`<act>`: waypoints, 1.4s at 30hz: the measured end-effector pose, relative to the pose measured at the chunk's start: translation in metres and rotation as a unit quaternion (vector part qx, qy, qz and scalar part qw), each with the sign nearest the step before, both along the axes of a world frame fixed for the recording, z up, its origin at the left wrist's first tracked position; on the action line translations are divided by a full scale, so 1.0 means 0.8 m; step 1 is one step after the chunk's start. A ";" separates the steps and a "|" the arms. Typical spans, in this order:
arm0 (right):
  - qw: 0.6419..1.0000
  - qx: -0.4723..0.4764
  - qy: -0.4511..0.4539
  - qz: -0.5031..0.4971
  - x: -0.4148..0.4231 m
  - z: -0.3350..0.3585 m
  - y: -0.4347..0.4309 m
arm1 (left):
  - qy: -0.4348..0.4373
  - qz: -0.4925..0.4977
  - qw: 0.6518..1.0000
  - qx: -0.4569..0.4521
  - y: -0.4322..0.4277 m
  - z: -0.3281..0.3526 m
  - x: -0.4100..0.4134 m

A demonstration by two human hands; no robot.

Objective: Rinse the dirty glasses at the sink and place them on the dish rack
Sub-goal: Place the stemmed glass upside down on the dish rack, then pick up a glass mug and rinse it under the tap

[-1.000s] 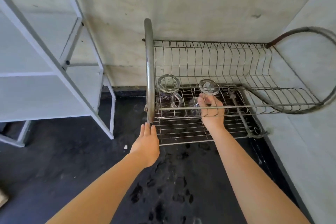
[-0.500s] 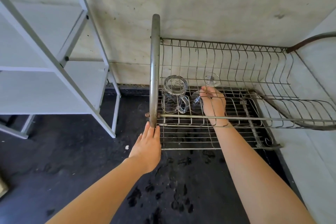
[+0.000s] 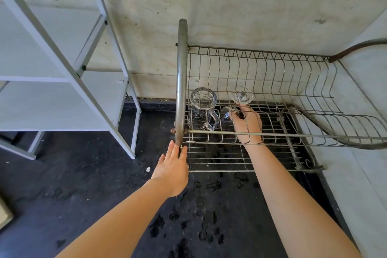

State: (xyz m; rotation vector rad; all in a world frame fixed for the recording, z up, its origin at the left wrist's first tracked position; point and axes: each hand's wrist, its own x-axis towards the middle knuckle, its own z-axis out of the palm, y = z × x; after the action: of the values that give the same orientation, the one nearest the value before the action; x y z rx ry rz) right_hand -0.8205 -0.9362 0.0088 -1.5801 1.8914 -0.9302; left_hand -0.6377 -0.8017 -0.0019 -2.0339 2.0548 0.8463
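A metal wire dish rack (image 3: 272, 136) stands on the dark counter against the wall. On its lower shelf at the back left stands a clear glass mug (image 3: 202, 111), upside down, handle to the right. Just right of it my right hand (image 3: 248, 123) reaches in under the front rail and holds an upside-down stemmed glass (image 3: 240, 98) by its stem, the round foot on top. My left hand (image 3: 172, 165) has straight fingers that touch the foot of the rack's left upright tube.
A white shelf unit (image 3: 69, 65) stands to the left on the counter. Water drops (image 3: 199, 226) darken the black counter in front of the rack. A pale wall runs along the right side. The rack's upper tier of plate slots (image 3: 272, 73) holds nothing.
My right hand has pushed the stemmed glass further back and lower onto the rack's lower shelf beside the mug. My left hand keeps touching the rack's left upright; the view moved closer.
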 end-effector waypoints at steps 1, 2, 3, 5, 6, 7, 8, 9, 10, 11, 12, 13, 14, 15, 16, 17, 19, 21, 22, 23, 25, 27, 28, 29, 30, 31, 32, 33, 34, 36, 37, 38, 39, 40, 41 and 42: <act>1.000 0.015 -0.014 -0.010 -0.001 0.004 0.006 | -0.002 -0.004 1.000 0.003 0.000 0.000 0.000; 0.999 0.016 -0.027 -0.018 -0.004 0.005 0.013 | -0.008 -0.008 1.000 0.004 0.000 -0.001 -0.001; 0.999 0.016 -0.039 -0.022 -0.004 0.008 0.023 | -0.009 -0.010 1.000 0.005 -0.001 -0.002 -0.001; 0.997 0.004 -0.069 -0.023 -0.002 0.010 0.046 | -0.007 -0.010 1.000 0.010 -0.001 -0.001 0.000; 0.996 0.000 -0.084 -0.024 0.001 0.013 0.058 | 0.006 -0.007 1.000 0.013 -0.001 -0.001 0.001; 0.994 0.000 -0.104 -0.029 0.004 0.016 0.070 | 0.022 -0.003 1.000 0.010 0.000 0.001 0.002; 0.991 0.003 -0.126 -0.036 0.009 0.022 0.083 | 0.041 0.005 0.999 -0.004 0.002 0.004 0.004; 0.989 0.010 -0.138 -0.042 0.014 0.026 0.095 | 0.061 0.019 0.998 -0.028 0.006 0.007 0.008; 0.990 0.011 -0.133 -0.039 0.020 0.028 0.109 | 0.082 0.042 0.994 -0.063 0.013 0.010 0.012; 0.993 0.010 -0.117 -0.026 0.027 0.029 0.123 | 0.102 0.068 0.988 -0.097 0.022 0.014 0.017; 0.995 0.005 -0.103 -0.008 0.034 0.030 0.137 | 0.118 0.090 0.981 -0.124 0.032 0.019 0.023; 0.996 0.002 -0.092 0.009 0.042 0.028 0.150 | 0.128 0.110 0.976 -0.139 0.045 0.023 0.030; 0.996 0.000 -0.085 0.027 0.052 0.028 0.165 | 0.131 0.128 0.973 -0.144 0.058 0.027 0.040; 0.996 0.002 -0.081 0.044 0.064 0.026 0.179 | 0.129 0.145 0.970 -0.145 0.072 0.029 0.051; 0.995 0.006 -0.078 0.062 0.078 0.023 0.194 | 0.126 0.163 0.968 -0.145 0.088 0.030 0.064; 0.994 0.012 -0.074 0.082 0.094 0.021 0.208 | 0.120 0.182 0.965 -0.144 0.104 0.030 0.079; 0.990 0.023 -0.066 0.125 0.131 0.017 0.237 | 0.108 0.220 0.959 -0.143 0.139 0.032 0.112; 0.982 0.033 -0.052 0.179 0.173 0.014 0.269 | 0.096 0.256 0.951 -0.147 0.182 0.035 0.150; 0.976 0.042 -0.035 0.213 0.197 0.013 0.287 | 0.090 0.275 0.945 -0.151 0.206 0.036 0.170; 0.967 0.056 -0.016 0.247 0.222 0.013 0.306 | 0.083 0.294 0.940 -0.153 0.233 0.037 0.192; 0.947 0.083 0.010 0.310 0.269 0.013 0.346 | 0.071 0.328 0.929 -0.155 0.288 0.039 0.234; 0.923 0.091 0.033 0.371 0.324 0.016 0.396 | 0.059 0.362 0.917 -0.158 0.356 0.041 0.281; 0.914 0.089 0.043 0.394 0.348 0.017 0.418 | 0.055 0.377 0.910 -0.163 0.386 0.042 0.301; 0.905 0.089 0.050 0.414 0.375 0.019 0.445 | 0.049 0.394 0.902 -0.167 0.423 0.043 0.322; 0.895 0.092 0.056 0.433 0.404 0.020 0.475 | 0.043 0.410 0.895 -0.169 0.463 0.043 0.344; 0.885 0.094 0.063 0.452 0.431 0.021 0.503 | 0.035 0.423 0.889 -0.169 0.503 0.042 0.365; 0.872 0.096 0.069 0.475 0.461 0.020 0.534 | 0.021 0.435 0.885 -0.166 0.546 0.040 0.386; 0.858 0.098 0.074 0.499 0.490 0.018 0.564 | 0.006 0.451 0.878 -0.161 0.589 0.038 0.406; 0.843 0.103 0.077 0.523 0.518 0.016 0.594 | -0.006 0.476 0.866 -0.157 0.631 0.036 0.425; 0.810 0.120 0.080 0.568 0.573 0.015 0.655 | -0.023 0.534 0.832 -0.150 0.713 0.034 0.460; 0.796 0.126 0.081 0.587 0.599 0.015 0.685 | -0.028 0.558 0.816 -0.149 0.750 0.036 0.475; 0.783 0.126 0.082 0.604 0.624 0.016 0.713 | -0.033 0.579 0.802 -0.146 0.784 0.037 0.490; 0.770 0.120 0.084 0.620 0.648 0.017 0.740 | -0.039 0.598 0.787 -0.145 0.815 0.039 0.505; 0.758 0.114 0.085 0.637 0.672 0.018 0.766 | -0.043 0.617 0.772 -0.146 0.843 0.042 0.520; 0.744 0.110 0.088 0.653 0.695 0.020 0.789 | -0.046 0.634 0.758 -0.147 0.867 0.044 0.535; 0.730 0.107 0.094 0.669 0.717 0.022 0.810 | -0.049 0.649 0.744 -0.148 0.889 0.046 0.549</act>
State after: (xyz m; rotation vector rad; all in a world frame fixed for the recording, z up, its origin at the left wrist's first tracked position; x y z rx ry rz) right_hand -0.2467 -0.2879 0.0262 -2.2519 0.4521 0.1203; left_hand -0.1982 -0.0901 0.0345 -3.4981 0.3889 0.4247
